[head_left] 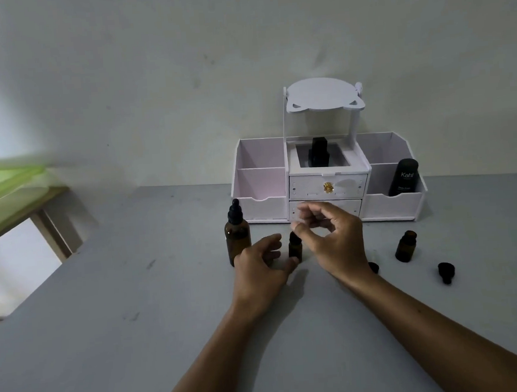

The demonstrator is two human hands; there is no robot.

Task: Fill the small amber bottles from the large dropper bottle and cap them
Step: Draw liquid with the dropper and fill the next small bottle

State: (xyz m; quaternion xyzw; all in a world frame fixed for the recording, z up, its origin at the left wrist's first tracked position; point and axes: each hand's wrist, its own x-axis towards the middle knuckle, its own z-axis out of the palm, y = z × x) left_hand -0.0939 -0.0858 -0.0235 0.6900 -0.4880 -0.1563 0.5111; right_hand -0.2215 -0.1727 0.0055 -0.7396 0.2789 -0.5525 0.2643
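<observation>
Hands meet mid-table, toward its far edge: left hand (260, 267) rests with fingers loosely spread beside a capped small amber bottle (295, 248), while right hand (330, 239) hovers above it, blurred fingers curled, empty. Large dropper bottle (237, 235) stands left; another small bottle (406, 246) stands uncapped right, loose caps (445, 271) nearby.

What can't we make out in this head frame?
- Right hand: fingertips motion-blurred in the head view, so a grip on anything is unclear.
- Middle small bottle: top blurred and partly behind those fingers; capped or not is unclear.
- Loose cap: partly hidden by the right wrist.
- Large dropper bottle: lower part covered by the left hand; fill level unreadable.
</observation>
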